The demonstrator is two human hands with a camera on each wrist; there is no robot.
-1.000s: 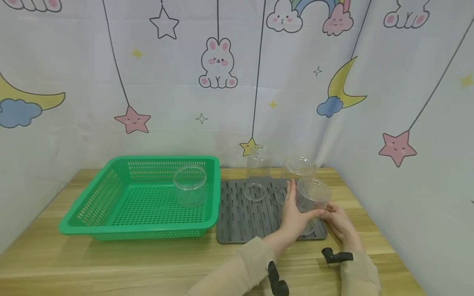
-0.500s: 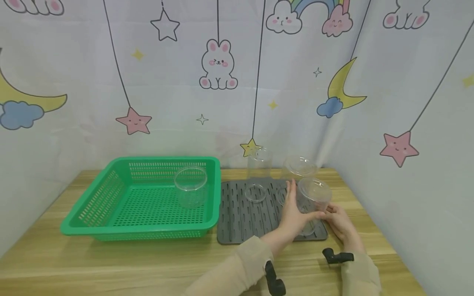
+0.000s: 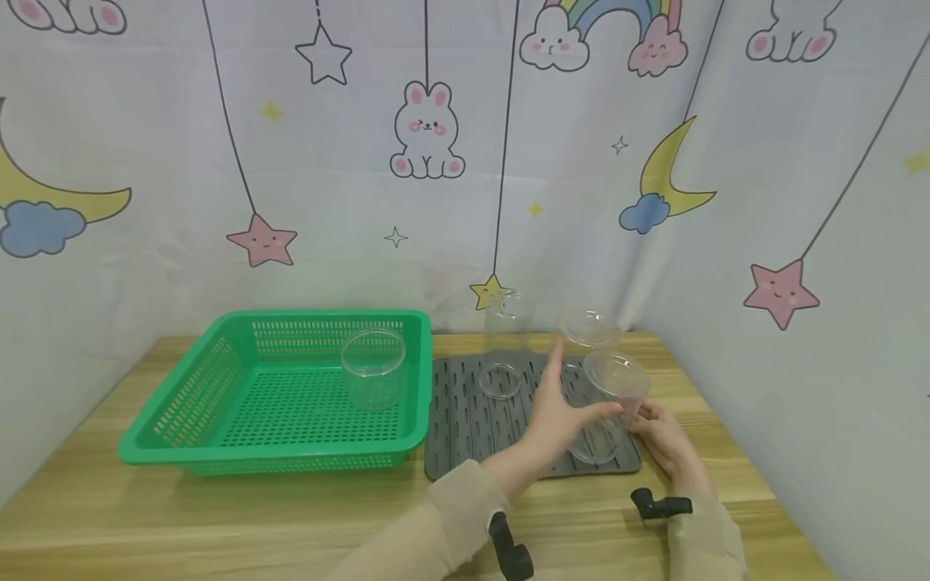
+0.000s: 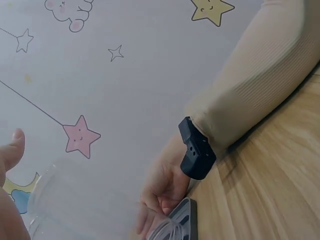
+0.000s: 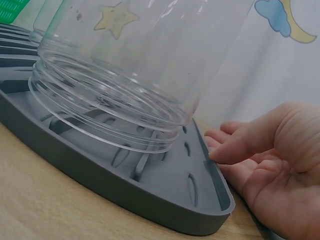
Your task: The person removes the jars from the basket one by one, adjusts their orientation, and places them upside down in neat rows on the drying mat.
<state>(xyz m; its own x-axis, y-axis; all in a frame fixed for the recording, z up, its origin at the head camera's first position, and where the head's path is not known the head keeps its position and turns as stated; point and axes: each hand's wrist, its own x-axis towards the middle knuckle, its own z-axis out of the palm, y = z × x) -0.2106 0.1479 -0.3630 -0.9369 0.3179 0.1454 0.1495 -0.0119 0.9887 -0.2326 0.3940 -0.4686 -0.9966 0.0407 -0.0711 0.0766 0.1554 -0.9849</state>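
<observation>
A clear plastic jar (image 3: 616,378) stands upside down on the grey drying mat (image 3: 461,440), near its front right corner. Its threaded mouth (image 5: 107,112) faces down in the right wrist view. My left hand (image 3: 554,424) is just left of this jar, thumb and fingers spread apart and gripping nothing. Part of that hand (image 4: 9,220) shows at the left wrist view's edge. My right hand (image 3: 667,442) rests by the mat's right edge with loosely curled fingers (image 5: 225,150); nothing is held in it. Whether those fingertips touch the mat cannot be told.
Two more clear containers, a narrow one (image 3: 508,331) and a wider one (image 3: 590,329), stand further back on the mat. A green basket (image 3: 291,452) to the left holds another clear jar (image 3: 373,367). A patterned curtain (image 3: 349,266) closes off the wooden table (image 3: 254,524) behind.
My left hand has let go of the front jar and drawn back to the left, its fingers spreading. The jar stays on the mat, and my right hand has hardly moved.
</observation>
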